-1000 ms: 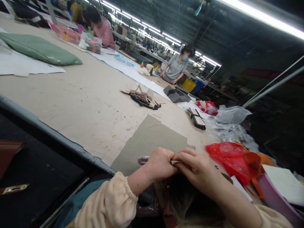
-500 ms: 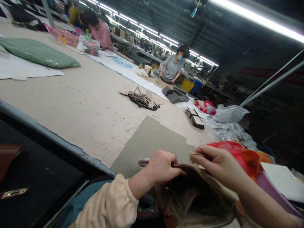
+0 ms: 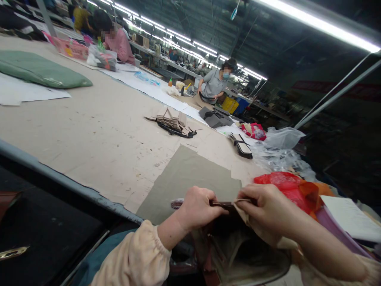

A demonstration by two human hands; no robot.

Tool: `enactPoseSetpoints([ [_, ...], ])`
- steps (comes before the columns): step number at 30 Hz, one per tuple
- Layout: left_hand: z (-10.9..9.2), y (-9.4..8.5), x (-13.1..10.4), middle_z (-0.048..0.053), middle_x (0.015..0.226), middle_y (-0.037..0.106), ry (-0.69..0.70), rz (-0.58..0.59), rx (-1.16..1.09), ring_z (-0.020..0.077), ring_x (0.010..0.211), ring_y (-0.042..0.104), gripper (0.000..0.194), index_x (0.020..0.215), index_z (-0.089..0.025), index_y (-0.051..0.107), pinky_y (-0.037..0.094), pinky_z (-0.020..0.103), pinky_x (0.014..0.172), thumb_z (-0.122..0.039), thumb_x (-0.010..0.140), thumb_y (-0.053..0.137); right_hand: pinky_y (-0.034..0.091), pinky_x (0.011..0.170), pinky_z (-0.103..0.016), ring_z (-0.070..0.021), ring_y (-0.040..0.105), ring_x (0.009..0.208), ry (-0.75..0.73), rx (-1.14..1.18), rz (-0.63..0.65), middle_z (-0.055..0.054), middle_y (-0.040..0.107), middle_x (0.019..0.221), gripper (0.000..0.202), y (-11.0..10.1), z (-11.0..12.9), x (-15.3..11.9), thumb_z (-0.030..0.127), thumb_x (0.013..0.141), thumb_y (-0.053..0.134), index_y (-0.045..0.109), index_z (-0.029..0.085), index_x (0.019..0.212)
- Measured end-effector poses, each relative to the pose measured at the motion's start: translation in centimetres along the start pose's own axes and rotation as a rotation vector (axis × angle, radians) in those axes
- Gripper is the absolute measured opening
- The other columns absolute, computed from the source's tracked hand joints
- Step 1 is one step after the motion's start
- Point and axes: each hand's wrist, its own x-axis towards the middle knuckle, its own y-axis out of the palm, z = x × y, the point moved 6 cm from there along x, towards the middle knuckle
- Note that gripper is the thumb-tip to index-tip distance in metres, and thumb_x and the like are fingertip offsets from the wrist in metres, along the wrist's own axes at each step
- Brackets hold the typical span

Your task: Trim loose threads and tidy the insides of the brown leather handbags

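A brown bag with a beige lining (image 3: 247, 258) lies open-mouthed in front of me, its dark inside facing up. My left hand (image 3: 199, 208) is closed on the bag's brown upper edge, thumb on the near side. Close beside it, my right hand (image 3: 262, 204) pinches the same edge together with a fold of beige lining. The rest of the bag drops below the tabletop and is partly hidden by my right forearm. Beyond my hands a grey-green sheet (image 3: 193, 174) lies flat on the table, with a small plastic-wrapped item (image 3: 176, 203) near my left wrist.
On the table (image 3: 113, 131) are a pile of cut pieces (image 3: 175, 123), a strapped bundle (image 3: 241, 145) and a green padded piece (image 3: 41, 68). Red plastic (image 3: 276, 182) and clear bags (image 3: 282, 159) crowd the right. Two co-workers (image 3: 214, 83) work across the table.
My right hand has come down and left onto the bag's edge, bringing the beige lining against it. My left hand keeps its grip. The view has shifted slightly.
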Motion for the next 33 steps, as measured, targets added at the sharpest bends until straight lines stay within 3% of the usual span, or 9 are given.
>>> enactPoseSetpoints([
  [3,0.1,-0.1,0.0,-0.001,0.058,0.063,-0.007,-0.009,-0.031,0.0112,0.057,0.054,0.031,0.062,-0.017,0.066,0.033,0.02,0.052,-0.048,0.066,0.064,0.04,0.055,-0.023,-0.0144,0.057,0.062,0.058,0.075,-0.11,-0.001,0.063,0.065,0.017,-1.5,-1.2,-0.6,0.029,0.079,0.054,0.065,0.019,0.071],
  [6,0.1,-0.1,0.1,-0.001,0.057,0.062,0.0,-0.012,-0.009,0.0106,0.055,0.053,0.029,0.061,-0.017,0.066,0.032,0.02,0.051,-0.046,0.066,0.064,0.043,0.061,-0.023,-0.0143,0.058,0.069,-0.051,0.146,-0.211,-0.002,0.064,0.074,0.016,-1.5,0.8,-0.3,0.028,0.082,0.052,0.065,0.019,0.078],
  [10,0.1,-0.2,0.1,-0.002,0.051,0.056,0.041,-0.015,0.078,0.0089,0.05,0.046,0.02,0.056,-0.015,0.063,0.028,0.02,0.048,-0.031,0.069,0.059,0.041,0.063,-0.022,-0.0121,0.055,0.07,-0.235,0.12,-0.142,-0.002,0.06,0.076,0.016,1.3,4.5,1.0,0.022,0.084,0.05,0.065,0.02,0.08],
  [14,0.1,-0.3,0.2,-0.003,0.051,0.056,0.028,-0.014,0.053,0.0086,0.051,0.047,0.019,0.056,-0.015,0.063,0.028,0.02,0.049,-0.031,0.068,0.061,0.038,0.061,-0.022,-0.0116,0.053,0.069,-0.245,0.039,-0.125,-0.002,0.057,0.077,0.016,2.0,3.7,1.0,0.018,0.085,0.048,0.063,0.019,0.079],
  [19,0.5,-0.7,0.3,-0.003,0.056,0.06,-0.03,-0.042,-0.036,0.0085,0.053,0.051,0.027,0.06,-0.016,0.064,0.031,0.019,0.05,-0.043,0.067,0.065,0.041,0.061,-0.023,-0.013,0.055,0.07,-0.127,0.033,-0.157,-0.003,0.059,0.077,0.015,-0.9,-2.0,-2.0,0.021,0.083,0.05,0.063,0.02,0.076],
  [24,0.9,-1.7,0.4,-0.004,0.052,0.055,-0.035,-0.088,-0.003,0.0083,0.052,0.048,0.031,0.057,-0.016,0.06,0.031,0.019,0.05,-0.044,0.069,0.063,0.044,0.066,-0.029,-0.0176,0.057,0.071,0.274,0.105,-0.684,-0.005,0.061,0.078,0.013,-4.7,-9.4,-9.0,0.032,0.079,0.056,0.063,0.021,0.08],
  [27,1.4,-2.7,0.3,-0.004,0.051,0.052,-0.039,-0.129,0.014,0.0087,0.052,0.047,0.035,0.056,-0.015,0.055,0.031,0.019,0.05,-0.046,0.072,0.058,0.043,0.052,-0.028,-0.015,0.054,0.057,0.604,0.455,-0.994,-0.003,0.058,0.074,0.02,-4.0,-14.6,-14.3,0.035,0.076,0.06,0.059,0.023,0.091],
  [31,2.7,-4.5,0.4,-0.004,0.052,0.048,-0.069,-0.217,0.03,0.0094,0.053,0.046,0.035,0.059,-0.015,0.054,0.032,0.019,0.051,-0.047,0.075,0.054,0.044,0.049,-0.026,-0.0111,0.049,0.052,0.675,0.842,-1.33,0.0,0.054,0.074,0.019,-1.5,-19.6,-19.0,0.032,0.069,0.068,0.058,0.028,0.085],
  [33,3.2,-5.3,0.5,-0.005,0.052,0.045,-0.07,-0.288,0.074,0.009,0.053,0.044,0.036,0.06,-0.016,0.053,0.032,0.019,0.051,-0.048,0.075,0.054,0.048,0.059,-0.026,-0.0135,0.055,0.06,0.693,0.963,-1.341,-0.003,0.058,0.08,0.021,0.4,-21.7,-19.6,0.028,0.066,0.07,0.062,0.027,0.085],
])
